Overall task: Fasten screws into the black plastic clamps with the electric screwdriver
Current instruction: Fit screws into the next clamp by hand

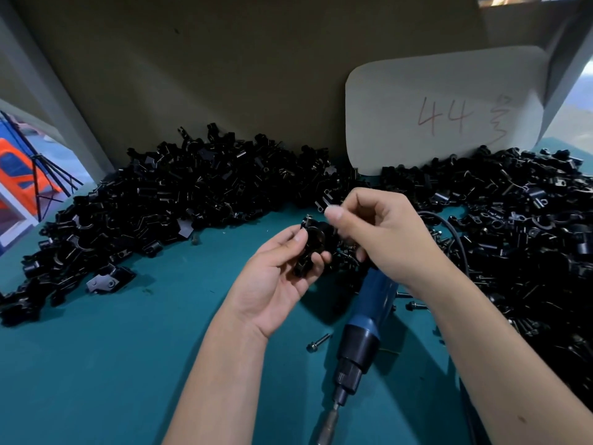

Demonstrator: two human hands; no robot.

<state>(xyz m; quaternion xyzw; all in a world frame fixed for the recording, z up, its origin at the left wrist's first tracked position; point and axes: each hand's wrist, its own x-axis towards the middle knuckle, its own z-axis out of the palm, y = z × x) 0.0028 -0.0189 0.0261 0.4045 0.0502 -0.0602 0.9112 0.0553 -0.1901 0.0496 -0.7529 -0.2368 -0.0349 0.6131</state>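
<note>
Head view: left hand (276, 277) grips black clamp (316, 244) mid-table, bore up – steadied for screw. Right hand (382, 232) fingers curled, pinch contents unclear; electric screwdriver (362, 332) lies near – ready.

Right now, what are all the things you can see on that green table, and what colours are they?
table: one, teal-green top, under everything.
black plastic clamps: too many to count, black, heaped along the back and down the right side.
held clamp: one, black, in the left hand above the table.
electric screwdriver: one, blue and black, lying on the table under the right forearm, bit toward the camera.
loose screws: a few, dark metal, on the table near the screwdriver.
card: one, pale, "44" handwritten in red, leaning at the back right.
cable: one, black, by the right heap.
left hand: grips the held clamp.
right hand: fingers pinched over the clamp; what they pinch is too small to tell.
</note>
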